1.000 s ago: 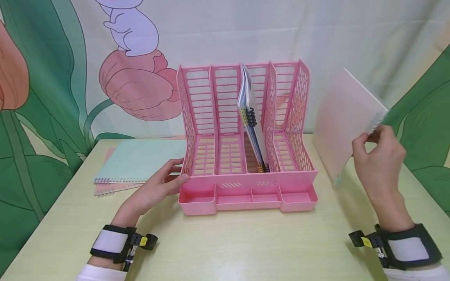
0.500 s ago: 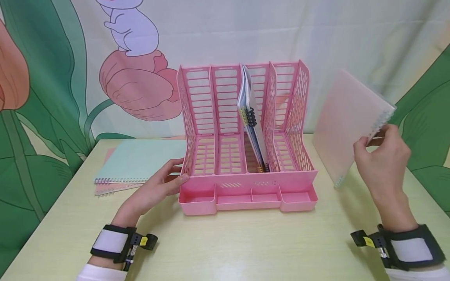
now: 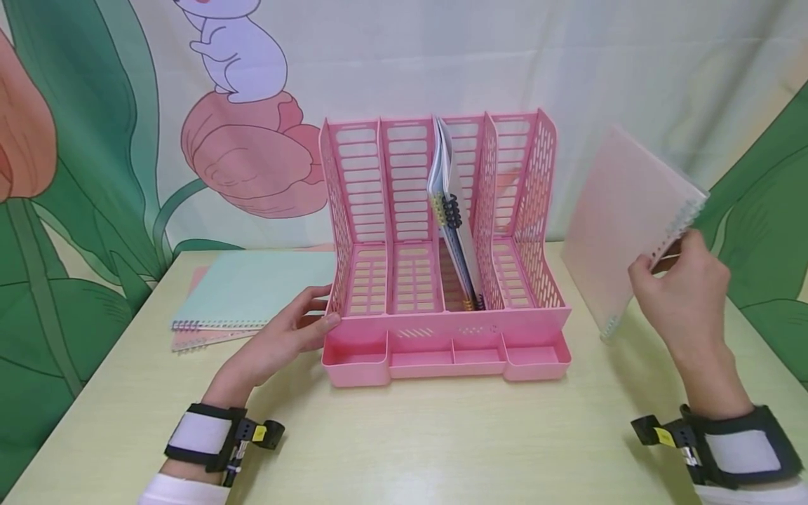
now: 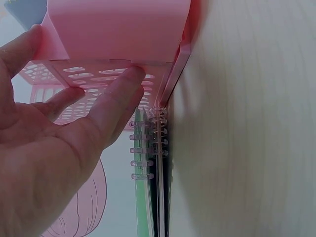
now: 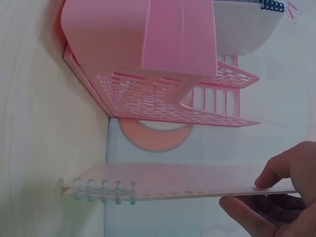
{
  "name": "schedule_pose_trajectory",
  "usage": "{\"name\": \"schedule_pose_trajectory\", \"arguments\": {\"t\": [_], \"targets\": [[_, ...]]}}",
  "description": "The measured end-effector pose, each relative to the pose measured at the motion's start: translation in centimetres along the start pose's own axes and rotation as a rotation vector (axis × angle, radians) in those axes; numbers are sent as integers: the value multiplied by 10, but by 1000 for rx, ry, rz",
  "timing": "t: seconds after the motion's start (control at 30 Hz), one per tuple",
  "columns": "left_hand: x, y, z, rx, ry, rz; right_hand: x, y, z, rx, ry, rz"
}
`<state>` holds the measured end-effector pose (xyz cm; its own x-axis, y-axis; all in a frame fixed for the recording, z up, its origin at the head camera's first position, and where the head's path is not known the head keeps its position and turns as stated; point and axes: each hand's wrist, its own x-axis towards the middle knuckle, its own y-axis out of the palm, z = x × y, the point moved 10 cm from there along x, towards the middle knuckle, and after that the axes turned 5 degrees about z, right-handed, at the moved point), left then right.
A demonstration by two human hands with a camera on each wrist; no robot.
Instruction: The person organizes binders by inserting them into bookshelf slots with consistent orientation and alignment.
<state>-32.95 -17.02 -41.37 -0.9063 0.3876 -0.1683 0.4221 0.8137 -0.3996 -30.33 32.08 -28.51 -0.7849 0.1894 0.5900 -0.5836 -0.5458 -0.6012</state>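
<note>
A pink desk file organizer (image 3: 442, 326) stands upright mid-table. My left hand (image 3: 280, 340) rests on its left front corner, thumb at the front edge and extended fingers against the outer side wall, as the left wrist view shows. My right hand (image 3: 684, 294) pinches a pale pink spiral notebook (image 3: 621, 224) by its bound edge, thumb on one face and fingers behind. The notebook is upright, right of the organizer and apart from it; its clear coils (image 5: 104, 191) show in the right wrist view. Several spiral notebooks (image 3: 449, 210) lean in the organizer's third slot.
A mint green spiral notebook (image 3: 252, 287) lies over a pink one (image 3: 196, 341) on the table (image 3: 442, 442), left of the organizer. Low front trays (image 3: 419, 359) run along the organizer. A printed curtain (image 3: 391, 63) hangs behind.
My right hand shifts slightly right, then a little back, and the notebook's top bound corner tips to the right with it. My left hand stays at the organizer's corner.
</note>
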Motion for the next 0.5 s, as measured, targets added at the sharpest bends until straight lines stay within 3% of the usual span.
{"name": "schedule_pose_trajectory", "arguments": {"t": [0.2, 0.5], "targets": [[0, 0, 2, 4, -3, -4, 0, 5, -2, 5, 25, 60], [1, 0, 1, -11, 14, 5, -1, 4, -1, -16, 23, 46]]}}
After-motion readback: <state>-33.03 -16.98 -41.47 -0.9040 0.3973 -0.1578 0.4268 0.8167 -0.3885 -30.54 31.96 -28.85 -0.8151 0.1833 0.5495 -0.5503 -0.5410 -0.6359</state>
